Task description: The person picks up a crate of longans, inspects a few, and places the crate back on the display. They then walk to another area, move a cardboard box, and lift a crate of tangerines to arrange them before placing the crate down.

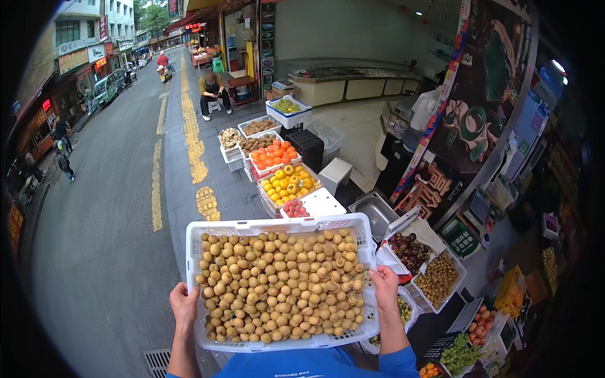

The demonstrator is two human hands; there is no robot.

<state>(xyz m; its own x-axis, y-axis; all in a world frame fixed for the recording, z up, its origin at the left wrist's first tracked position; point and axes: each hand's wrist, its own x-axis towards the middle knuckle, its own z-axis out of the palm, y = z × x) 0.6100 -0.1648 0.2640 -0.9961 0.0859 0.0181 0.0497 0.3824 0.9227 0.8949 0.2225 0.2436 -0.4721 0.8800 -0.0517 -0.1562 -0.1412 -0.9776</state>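
A white plastic crate point(279, 227) is held up level in front of my body, filled with round tan longans point(283, 288). My left hand point(184, 302) grips its left side wall, thumb on the rim. My right hand point(385, 286) grips the right side wall a little higher in the picture. Just beyond the crate's far rim lie red fruits point(295, 208) on a white foam box lid point(324, 204). Past them stand boxes of yellow fruit point(288, 183) and orange persimmons point(274, 156).
Crates of brown fruit point(259, 126) and green grapes point(286, 106) stand farther off. A steel sink point(375, 212), mangosteens point(411, 250) and another longan crate point(437, 279) are at my right. A person sits on a stool point(214, 106) ahead. A street with pedestrians and a floor drain point(158, 363) lies left.
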